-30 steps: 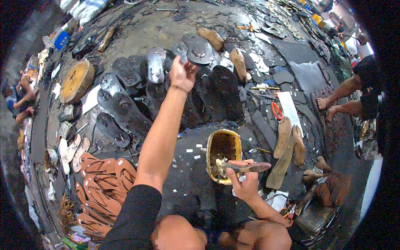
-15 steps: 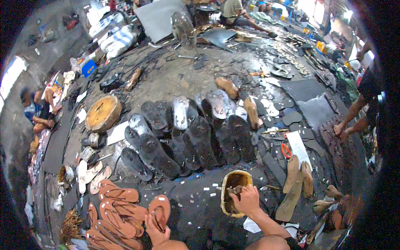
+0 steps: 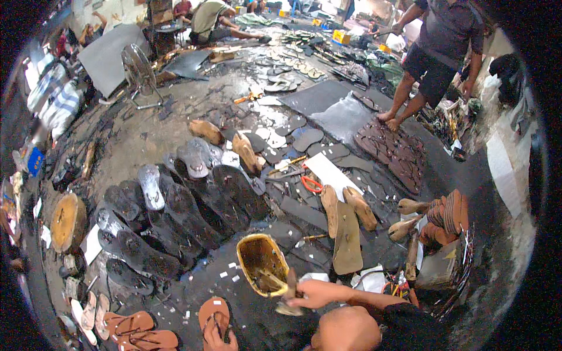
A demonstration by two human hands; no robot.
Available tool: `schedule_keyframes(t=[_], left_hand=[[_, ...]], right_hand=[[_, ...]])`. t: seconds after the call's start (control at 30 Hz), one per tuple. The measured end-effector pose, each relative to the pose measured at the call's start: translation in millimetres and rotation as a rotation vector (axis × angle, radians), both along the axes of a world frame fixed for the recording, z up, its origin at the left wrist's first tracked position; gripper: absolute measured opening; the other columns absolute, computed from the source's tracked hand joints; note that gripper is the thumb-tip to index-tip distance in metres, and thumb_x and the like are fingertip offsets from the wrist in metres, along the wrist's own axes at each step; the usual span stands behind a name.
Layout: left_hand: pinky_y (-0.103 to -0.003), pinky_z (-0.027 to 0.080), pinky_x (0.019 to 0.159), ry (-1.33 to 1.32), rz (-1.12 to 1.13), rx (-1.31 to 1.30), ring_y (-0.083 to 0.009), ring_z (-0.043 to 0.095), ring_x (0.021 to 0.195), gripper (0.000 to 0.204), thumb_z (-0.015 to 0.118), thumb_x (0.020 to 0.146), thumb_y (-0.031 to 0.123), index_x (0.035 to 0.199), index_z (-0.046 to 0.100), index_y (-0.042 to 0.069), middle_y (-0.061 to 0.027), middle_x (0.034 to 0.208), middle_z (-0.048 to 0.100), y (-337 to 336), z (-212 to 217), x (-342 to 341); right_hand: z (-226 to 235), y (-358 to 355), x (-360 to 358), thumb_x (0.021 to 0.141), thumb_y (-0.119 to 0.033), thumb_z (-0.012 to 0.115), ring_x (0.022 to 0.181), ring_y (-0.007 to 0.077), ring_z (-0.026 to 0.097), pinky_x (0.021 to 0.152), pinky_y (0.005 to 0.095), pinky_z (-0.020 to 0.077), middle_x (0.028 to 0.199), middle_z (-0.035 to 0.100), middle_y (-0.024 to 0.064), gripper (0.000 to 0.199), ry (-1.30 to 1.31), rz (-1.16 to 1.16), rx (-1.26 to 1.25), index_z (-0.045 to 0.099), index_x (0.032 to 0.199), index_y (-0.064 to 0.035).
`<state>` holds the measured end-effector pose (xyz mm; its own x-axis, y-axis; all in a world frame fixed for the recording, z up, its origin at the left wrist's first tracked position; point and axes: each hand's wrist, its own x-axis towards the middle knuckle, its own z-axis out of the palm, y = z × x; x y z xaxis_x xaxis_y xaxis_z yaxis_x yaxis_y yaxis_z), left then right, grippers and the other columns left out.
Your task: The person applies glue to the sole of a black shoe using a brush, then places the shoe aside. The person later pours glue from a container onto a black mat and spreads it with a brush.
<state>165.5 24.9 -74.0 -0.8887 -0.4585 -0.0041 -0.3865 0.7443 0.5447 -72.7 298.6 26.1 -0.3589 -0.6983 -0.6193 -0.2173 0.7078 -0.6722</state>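
My left hand (image 3: 220, 339), at the lower edge, grips a brown flip-flop (image 3: 211, 311) with a dark thong strap and a small white label at its toe. My right hand (image 3: 310, 293) is closed on a short tool (image 3: 291, 284), brown and upright above, pale and flared below; blur hides its exact kind. Just beyond it stands a yellow-rimmed bucket (image 3: 240, 257), its inner wall coated with dried residue and a stick-like piece inside. More brown flip-flops (image 3: 146, 340) lie in a pile left of my left hand.
Several black foot-shaped forms (image 3: 193, 216) stand ahead, left of the bucket. Wooden lasts (image 3: 358, 207) and a long tan sole-shaped piece (image 3: 348, 243) lie to the right. A round wooden block (image 3: 68, 222) sits at far left. Another person (image 3: 439, 52) stands at the upper right.
The view has swung right. My right hand has come away from the bucket, towards me, with the tool. My left hand still holds the flip-flop, now turned sole-flat with its toe pointing away.
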Motion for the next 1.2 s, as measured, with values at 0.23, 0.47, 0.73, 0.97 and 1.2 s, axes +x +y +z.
schedule_keyframes(t=[0.23,0.47,0.73,0.97,1.2], left_hand=[[-0.053,0.018,0.118,-0.23,-0.369,-0.106,-0.0449,0.022,0.146,0.075,0.062,0.086,0.049,0.148,0.044,0.011,-0.0224,0.157,0.031,-29,-4,-71],[-0.029,0.049,0.095,0.416,-0.098,2.082,-0.0187,0.061,0.113,0.045,0.038,0.105,0.028,0.138,0.052,0.002,-0.0087,0.131,0.06,-56,28,-131],[-0.042,0.054,0.095,0.427,0.257,1.96,-0.0289,0.066,0.108,0.048,0.038,0.101,0.033,0.13,0.056,0.0,-0.0168,0.125,0.064,-32,65,-122],[-0.051,0.04,0.109,0.405,0.3,1.813,-0.0345,0.055,0.123,0.078,0.046,0.09,0.058,0.145,0.041,0.003,-0.0187,0.139,0.053,-39,65,-127],[-0.048,0.038,0.112,0.427,0.149,1.909,-0.0333,0.052,0.129,0.065,0.036,0.097,0.045,0.146,0.042,0.003,-0.0185,0.143,0.05,-16,90,-130]], right_hand=[[7,-61,-23,0.093,-0.028,0.07,0.108,0.0226,0.064,0.098,0.0354,0.0476,0.113,0.069,0.0106,0.031,-0.194,-0.605,-0.635,0.066,0.116,-0.0072],[50,-143,-17,0.087,-0.016,0.072,0.103,0.0288,0.066,0.09,0.0413,0.05,0.111,0.07,0.0097,0.029,0.561,-0.346,-0.935,0.068,0.114,-0.0079],[32,-151,-54,0.086,-0.012,0.069,0.096,0.0329,0.067,0.081,0.0423,0.053,0.106,0.07,0.0116,0.02,0.601,-0.524,-0.69,0.068,0.106,-0.0091],[64,-148,-5,0.08,-0.009,0.076,0.092,0.0267,0.067,0.083,0.0407,0.0486,0.101,0.071,0.0077,0.024,0.401,-0.221,-0.912,0.072,0.104,-0.0111],[39,-154,-57,0.094,-0.018,0.067,0.075,0.015,0.067,0.071,0.0304,0.0529,0.087,0.071,0.0063,0.02,0.189,-0.732,-0.81,0.066,0.107,-0.0022]])
